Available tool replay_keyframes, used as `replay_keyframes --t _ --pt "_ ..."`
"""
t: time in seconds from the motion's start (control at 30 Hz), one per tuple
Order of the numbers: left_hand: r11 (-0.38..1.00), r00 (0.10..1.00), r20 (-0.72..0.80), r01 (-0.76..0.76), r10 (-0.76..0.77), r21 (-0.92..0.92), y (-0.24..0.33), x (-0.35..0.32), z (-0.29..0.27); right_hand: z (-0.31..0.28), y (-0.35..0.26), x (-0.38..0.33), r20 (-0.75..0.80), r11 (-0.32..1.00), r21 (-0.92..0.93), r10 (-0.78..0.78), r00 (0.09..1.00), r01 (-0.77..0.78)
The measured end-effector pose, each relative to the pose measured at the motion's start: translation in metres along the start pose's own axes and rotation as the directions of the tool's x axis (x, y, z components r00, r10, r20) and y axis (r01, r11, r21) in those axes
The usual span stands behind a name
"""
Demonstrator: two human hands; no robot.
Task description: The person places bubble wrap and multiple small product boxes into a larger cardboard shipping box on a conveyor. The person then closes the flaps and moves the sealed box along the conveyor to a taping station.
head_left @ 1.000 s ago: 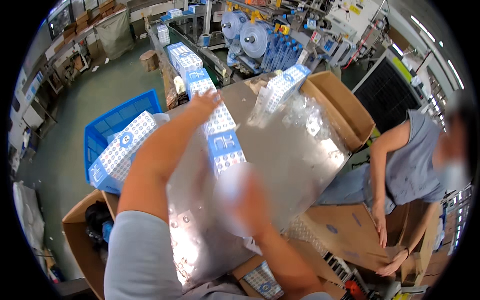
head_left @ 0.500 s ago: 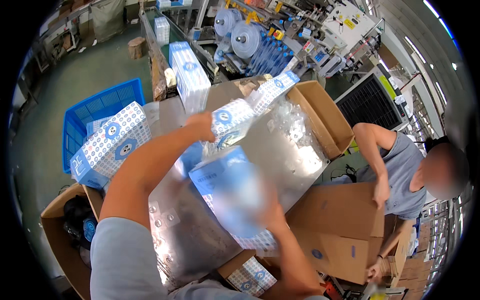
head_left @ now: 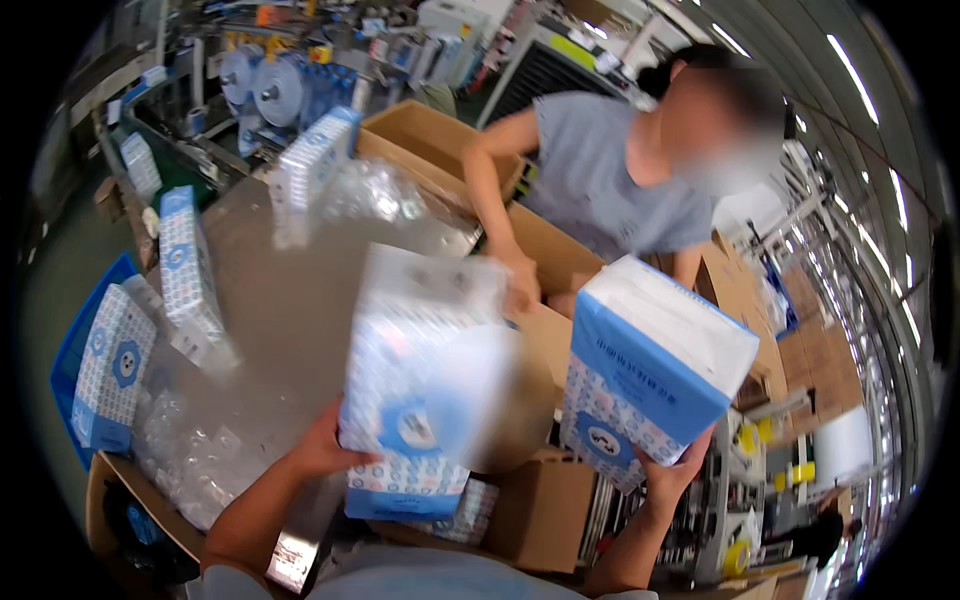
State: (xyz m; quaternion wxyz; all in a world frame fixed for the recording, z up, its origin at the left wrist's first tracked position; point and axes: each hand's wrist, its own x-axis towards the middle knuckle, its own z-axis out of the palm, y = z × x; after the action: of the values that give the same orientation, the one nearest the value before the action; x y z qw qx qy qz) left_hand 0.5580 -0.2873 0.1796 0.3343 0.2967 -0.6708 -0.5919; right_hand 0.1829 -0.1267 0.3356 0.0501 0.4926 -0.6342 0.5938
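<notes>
My left hand grips the lower side of a plastic-wrapped tissue pack, white with small blue patterns, a blue lower band and a loose clear top. Part of this pack is blurred. Off to the right, my right hand holds a second tissue pack from below, tilted, its white end and blue band showing. Both packs are raised above an open cardboard carton close to my body. Inside that carton, patterned tissue packs show beneath the left pack.
Across the metal table, a co-worker's hand rests at another carton. Upright tissue packs stand at the table's left. Crumpled clear film lies near a far carton. A blue basket stands at far left.
My view has turned right. Both hands have moved from over the table toward the near carton, each now lifting a tissue pack. The co-worker's carton has shifted and the co-worker appears closer.
</notes>
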Motion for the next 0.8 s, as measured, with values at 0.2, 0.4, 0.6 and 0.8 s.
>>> replay_keyframes --t 0.2,0.4,0.6,0.8 --pt "0.656 0.653 0.751 -0.525 -0.096 0.542 -0.099 -0.026 0.143 -0.096 0.033 -0.083 0.126 0.966 0.063 0.242 0.962 -0.252" --pt "0.522 0.398 0.555 -0.197 -0.73 0.83 -0.166 0.028 0.237 0.004 0.078 -0.12 0.72 0.993 -0.008 -0.075 0.69 0.116" --pt "0.432 0.417 0.428 -0.091 -0.802 0.897 -0.17 0.03 0.23 0.15 0.198 -0.226 0.861 0.854 -0.386 0.198 0.468 0.349" --pt "0.783 0.95 0.214 0.05 -0.23 0.62 -0.069 0.014 0.093 0.204 0.289 -0.307 0.893 0.798 -0.372 0.168 0.418 0.474"
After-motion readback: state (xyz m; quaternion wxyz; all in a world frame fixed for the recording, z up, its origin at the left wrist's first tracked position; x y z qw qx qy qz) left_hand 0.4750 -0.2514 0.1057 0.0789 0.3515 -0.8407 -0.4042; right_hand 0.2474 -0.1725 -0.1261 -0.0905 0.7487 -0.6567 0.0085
